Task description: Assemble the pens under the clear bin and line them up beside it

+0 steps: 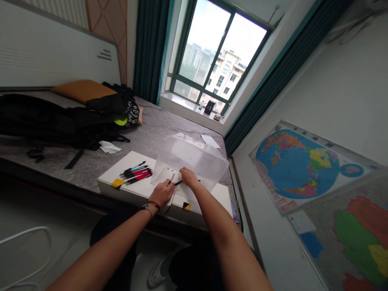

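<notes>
My left hand, with a bracelet and a watch at the wrist, is closed round a dark pen low over the white boxes. A thin greyish stick-like piece rises beside its fingers. My right hand is just to the right, its fingers pinched together close to the pen's far end; what they grip is too small to make out. Behind both hands, a translucent plastic box lies tilted with its opening toward me. Left of it, several black, red and teal pens lie side by side on the white box.
The boxes stand at the front edge of a grey mattress. A black backpack and a crumpled tissue lie to the left. White paper lies behind the plastic box. A wall with maps rises at right.
</notes>
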`<state>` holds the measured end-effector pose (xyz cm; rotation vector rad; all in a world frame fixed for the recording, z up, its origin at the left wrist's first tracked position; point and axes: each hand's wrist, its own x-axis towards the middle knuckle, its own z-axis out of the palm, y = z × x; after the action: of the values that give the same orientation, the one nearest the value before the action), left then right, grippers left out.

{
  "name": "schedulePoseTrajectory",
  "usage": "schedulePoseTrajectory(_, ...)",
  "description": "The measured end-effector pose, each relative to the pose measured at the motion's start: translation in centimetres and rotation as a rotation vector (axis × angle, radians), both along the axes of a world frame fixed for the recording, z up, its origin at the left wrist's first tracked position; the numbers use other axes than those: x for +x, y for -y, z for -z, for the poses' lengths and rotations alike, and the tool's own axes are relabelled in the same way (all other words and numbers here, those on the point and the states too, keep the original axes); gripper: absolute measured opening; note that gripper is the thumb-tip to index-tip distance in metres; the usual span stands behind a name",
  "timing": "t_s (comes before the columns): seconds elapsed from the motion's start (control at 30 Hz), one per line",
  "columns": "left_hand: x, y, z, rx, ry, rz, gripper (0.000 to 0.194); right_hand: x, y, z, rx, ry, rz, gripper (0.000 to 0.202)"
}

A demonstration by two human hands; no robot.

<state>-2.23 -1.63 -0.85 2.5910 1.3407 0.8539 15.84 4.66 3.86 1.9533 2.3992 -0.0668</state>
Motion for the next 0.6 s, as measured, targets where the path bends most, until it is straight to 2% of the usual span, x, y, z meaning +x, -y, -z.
schedulePoseTrajectory(0.13,0.0,-0.1,0.1,0.019,-0.002,-0.004,0.038,0.6,1.1,-0.8,0.288,-0.309,0.045,0.031)
schedulePoseTrajectory(0.2,0.0,-0.1,0.1,0.021,-0.002,-0.002,0.039,1.1,2.0,-0.8,0.430,-0.555,0.159,0.027)
schedulePoseTrajectory(0.27,0.0,-0.1,0.1,0.013,0.010,0.000,0.038,1.5,3.0,-0.2,0.500,-0.838,0.304,0.022)
schedulePoseTrajectory(0.43,0.2,-0.1,0.3,0.003,0.045,0.001,0.037,1.8,6.0,3.8,0.431,-1.556,0.567,0.024)
schedulePoseTrajectory(0.5,0.3,-0.2,0.4,0.005,0.054,-0.001,0.036,1.6,6.9,5.2,0.370,-1.698,0.633,0.030)
schedulePoseTrajectory(0.6,0.4,-0.2,0.5,-0.003,0.060,-0.013,0.035,1.4,7.6,6.1,0.339,-1.757,0.688,0.035)
